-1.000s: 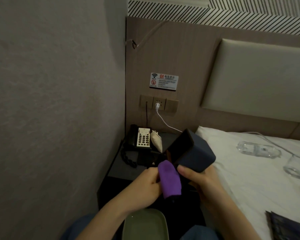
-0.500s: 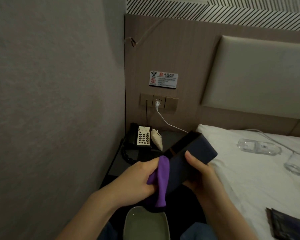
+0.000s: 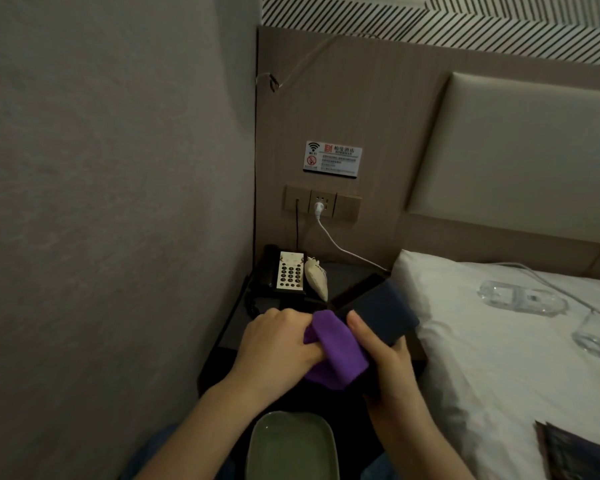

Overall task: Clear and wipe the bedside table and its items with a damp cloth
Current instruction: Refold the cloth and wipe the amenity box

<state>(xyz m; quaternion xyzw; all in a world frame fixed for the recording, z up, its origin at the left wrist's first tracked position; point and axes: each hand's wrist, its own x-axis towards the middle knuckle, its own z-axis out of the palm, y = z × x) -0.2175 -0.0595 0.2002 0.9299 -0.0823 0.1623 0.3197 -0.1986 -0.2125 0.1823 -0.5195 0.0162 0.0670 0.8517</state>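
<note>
One purple cloth (image 3: 336, 351) gripped in left hand (image 3: 278, 344); right hand (image 3: 385, 355) holds one dark box (image 3: 378, 313).

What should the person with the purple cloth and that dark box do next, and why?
Probably draw the purple cloth along the dark box toward its far end. The left hand presses the cloth against the box's near end, while the right hand keeps its grip on the box above the bedside table. The far end looks uncovered, so likely unwiped.

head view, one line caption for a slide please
Left hand rubs a purple cloth over a dark box held in the right hand, above the bedside table.
</note>
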